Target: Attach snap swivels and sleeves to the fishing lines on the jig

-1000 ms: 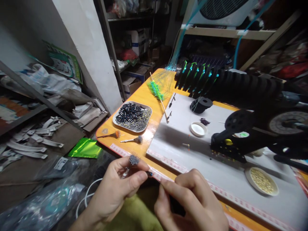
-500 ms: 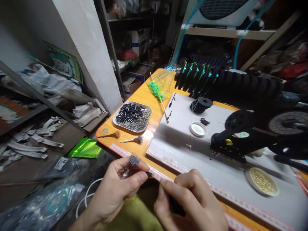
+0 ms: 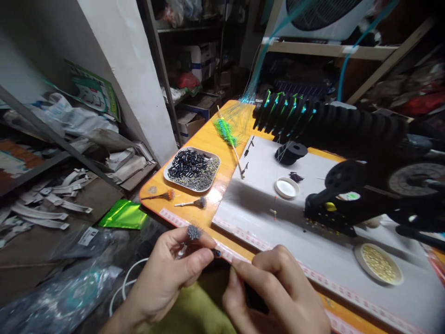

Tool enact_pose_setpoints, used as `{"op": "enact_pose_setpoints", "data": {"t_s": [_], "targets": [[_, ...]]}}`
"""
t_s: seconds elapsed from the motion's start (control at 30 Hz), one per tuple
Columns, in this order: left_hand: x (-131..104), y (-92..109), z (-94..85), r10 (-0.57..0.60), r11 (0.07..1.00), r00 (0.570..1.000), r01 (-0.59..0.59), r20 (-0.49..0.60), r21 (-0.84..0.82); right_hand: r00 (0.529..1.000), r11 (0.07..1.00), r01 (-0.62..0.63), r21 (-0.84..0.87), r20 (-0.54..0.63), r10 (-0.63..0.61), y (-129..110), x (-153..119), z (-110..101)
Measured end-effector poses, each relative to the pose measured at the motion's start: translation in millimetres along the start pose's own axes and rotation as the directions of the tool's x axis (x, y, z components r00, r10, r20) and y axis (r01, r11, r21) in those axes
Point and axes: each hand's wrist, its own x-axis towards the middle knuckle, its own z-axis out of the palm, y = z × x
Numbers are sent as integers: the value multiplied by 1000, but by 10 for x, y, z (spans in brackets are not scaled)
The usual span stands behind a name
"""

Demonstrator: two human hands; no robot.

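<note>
My left hand [image 3: 174, 266] holds a small bundle with a grey bristly head [image 3: 193, 231] between its fingers. Its thumb and index finger also pinch a small dark piece [image 3: 216, 253]. Just to the right, my right hand [image 3: 274, 287] has its thumb and index fingertip pressed together; what lies between them is too small to make out. On the orange table [image 3: 200, 139], near its front left corner, lie a bundle with an orange head [image 3: 169, 195] and one with a grey head [image 3: 201, 202]. Behind them sits a tray [image 3: 192, 188] of black and grey small parts.
A black machine [image 3: 333, 185] with a ribbed roller stands at the right. A dish of gold beads [image 3: 378, 264], a small white dish [image 3: 287, 188] and a black spool [image 3: 291, 153] rest on the white board [image 3: 250, 204]. A green-wrapped stick [image 3: 225, 132] lies behind.
</note>
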Motion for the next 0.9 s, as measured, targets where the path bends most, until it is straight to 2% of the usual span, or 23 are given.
{"op": "enact_pose_setpoints", "data": {"t_s": [0.17,0.3,0.37,0.53,0.7,0.8,0.9], "targets": [[39,-27,-95,20,997,999,-23,37,75,999,999,33,-22,21,-33,13,25,-17],[78,-53,-158,129,955,987,-150,97,255,990,999,42,-8,138,-40,26,62,-47],[86,-65,-160,161,937,980,-188,116,294,981,999,23,29,192,-28,43,63,-54],[84,-50,-155,154,938,979,-188,135,290,962,999,11,52,270,-25,105,29,-57],[88,14,-158,182,947,972,-214,150,241,966,969,-57,241,259,-8,99,84,-70],[92,1,-128,293,929,939,-325,181,179,978,932,-115,343,205,45,35,106,-39],[95,-41,-84,448,859,870,-483,206,170,976,903,-206,376,141,164,-29,89,27]]}}
